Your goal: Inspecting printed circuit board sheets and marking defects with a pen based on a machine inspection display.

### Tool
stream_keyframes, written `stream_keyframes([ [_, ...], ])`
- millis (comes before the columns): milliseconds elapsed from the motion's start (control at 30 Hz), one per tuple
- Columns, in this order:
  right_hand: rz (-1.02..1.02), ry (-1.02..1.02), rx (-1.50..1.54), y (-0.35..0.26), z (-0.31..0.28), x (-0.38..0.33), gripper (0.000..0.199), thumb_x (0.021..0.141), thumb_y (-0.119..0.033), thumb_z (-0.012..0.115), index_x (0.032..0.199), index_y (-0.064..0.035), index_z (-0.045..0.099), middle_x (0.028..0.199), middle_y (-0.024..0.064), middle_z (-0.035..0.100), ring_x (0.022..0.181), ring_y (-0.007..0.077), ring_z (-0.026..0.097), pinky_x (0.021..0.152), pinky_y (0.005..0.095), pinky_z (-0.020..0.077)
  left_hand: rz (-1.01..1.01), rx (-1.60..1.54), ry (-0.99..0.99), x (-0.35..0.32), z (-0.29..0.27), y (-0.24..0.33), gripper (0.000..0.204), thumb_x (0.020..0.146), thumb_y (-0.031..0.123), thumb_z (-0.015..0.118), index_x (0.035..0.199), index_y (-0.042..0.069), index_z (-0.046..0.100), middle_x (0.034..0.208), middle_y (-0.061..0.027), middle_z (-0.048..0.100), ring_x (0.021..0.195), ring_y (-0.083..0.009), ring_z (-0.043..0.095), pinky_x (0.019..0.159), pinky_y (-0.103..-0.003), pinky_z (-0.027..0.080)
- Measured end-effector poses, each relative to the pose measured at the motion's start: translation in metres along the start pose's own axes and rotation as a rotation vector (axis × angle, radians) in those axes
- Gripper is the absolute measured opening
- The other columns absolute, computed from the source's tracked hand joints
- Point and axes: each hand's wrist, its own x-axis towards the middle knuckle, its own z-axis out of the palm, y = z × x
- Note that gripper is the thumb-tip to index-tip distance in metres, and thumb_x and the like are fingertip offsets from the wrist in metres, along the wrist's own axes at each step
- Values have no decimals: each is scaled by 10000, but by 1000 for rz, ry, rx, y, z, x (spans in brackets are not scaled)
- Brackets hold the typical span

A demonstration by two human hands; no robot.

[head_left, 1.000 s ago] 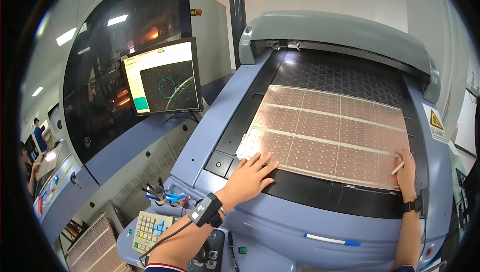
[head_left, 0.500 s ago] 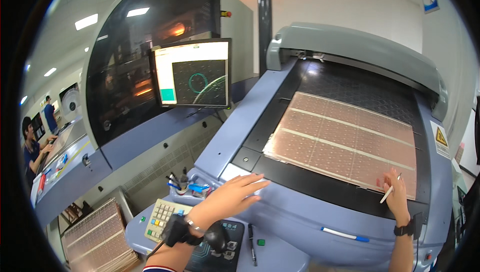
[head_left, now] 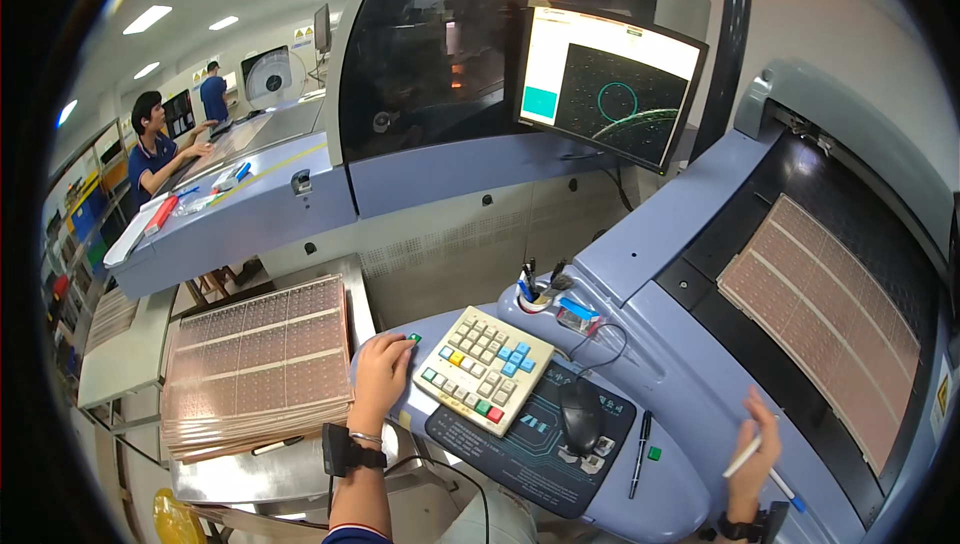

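My left hand rests on the blue console, fingertips on a small green button just left of the beige keypad with coloured keys. My right hand hovers at the lower right, fingers closed around a white pen, above the front edge of the machine bed. A copper-coloured panel lies flat on the dark bed at the right. A black wrist strap with a cord sits on my left wrist.
A stack of copper panels lies on a steel cart at the left. A mouse and a black pen lie on the dark pad. A monitor hangs above. A pen cup stands behind the keypad. A seated person works at far left.
My view has swung left, away from the bed. My left hand left the copper panel and came down to the green button by the keypad. My right hand lifted off the panel with the pen.
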Motion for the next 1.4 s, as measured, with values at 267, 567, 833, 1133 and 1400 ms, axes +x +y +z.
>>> stream_keyframes([
  [267,-233,-69,54,-32,81,16,227,855,-71,613,1068,-16,664,1204,220,655,1043,361,657,923,412,494,-70,196,-94,2,10,8,270,878,203,635,1135,138,685,1273,-107,596,1254,-329,495,1086,-477,316],
  [567,5,11,250,-6,83,12,169,886,-30,581,1033,10,654,1161,214,675,990,325,682,879,380,515,-116,177,-96,1,8,13,296,880,196,623,1165,135,672,1311,-105,583,1285,-327,483,1114,-491,302],
  [833,30,57,360,-10,79,8,147,899,-5,564,1020,25,643,1113,215,691,879,263,701,799,339,540,-134,159,-96,-1,7,10,309,862,175,641,1166,133,677,1286,-96,605,1273,-322,502,1108,-469,319],
  [1133,-45,-87,264,-13,80,10,176,860,1,596,1012,-34,676,1069,145,712,884,290,694,797,352,533,-110,166,-65,0,8,11,310,838,169,656,1143,121,687,1265,-94,614,1232,-322,524,1082,-456,348],
  [1400,-135,-146,121,-13,85,10,226,814,8,612,996,-93,700,1037,89,723,870,299,676,768,358,516,-112,156,-81,3,7,11,306,858,144,641,1161,117,673,1277,-98,609,1220,-325,528,1099,-492,338],
])
